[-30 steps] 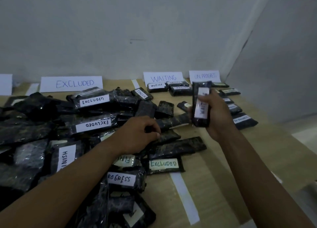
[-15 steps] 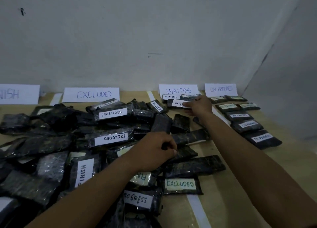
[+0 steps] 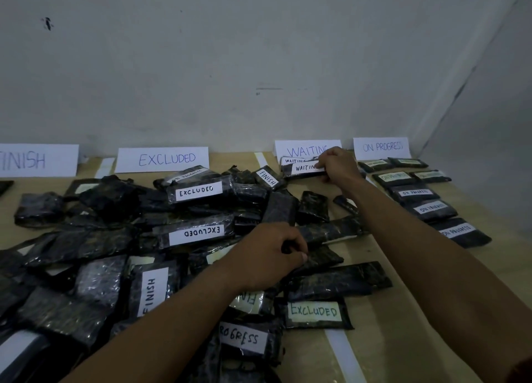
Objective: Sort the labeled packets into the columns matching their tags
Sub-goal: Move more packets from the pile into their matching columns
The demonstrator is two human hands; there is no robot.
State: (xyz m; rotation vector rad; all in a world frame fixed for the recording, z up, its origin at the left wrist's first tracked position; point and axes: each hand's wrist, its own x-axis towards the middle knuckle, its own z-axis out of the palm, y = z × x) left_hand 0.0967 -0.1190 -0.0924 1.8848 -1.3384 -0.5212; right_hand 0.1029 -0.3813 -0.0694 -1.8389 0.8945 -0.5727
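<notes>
A heap of dark plastic packets [image 3: 121, 238] with white tags (EXCLUDED, FINISH, PROGRESS) covers the wooden table. My right hand [image 3: 338, 165] reaches to the back and grips a packet tagged WAITING [image 3: 302, 169], which lies on another WAITING packet right below the WAITING column card [image 3: 305, 149]. My left hand [image 3: 270, 254] rests in the middle of the heap, fingers pinched on a dark packet [image 3: 319, 259] whose tag I cannot see. Column cards FINISH [image 3: 34, 161], EXCLUDED [image 3: 162, 159] and ON PROGRESS [image 3: 381, 148] lean against the wall.
Several ON PROGRESS packets [image 3: 431, 208] lie in two rows at the right. White tape strips [image 3: 342, 354] mark the column borders. An EXCLUDED packet [image 3: 313, 312] lies near the front. The wall corner closes the table's back and right.
My right hand has carried the WAITING packet from in front of me to the back and set it down at the WAITING card. The left hand stayed on the heap.
</notes>
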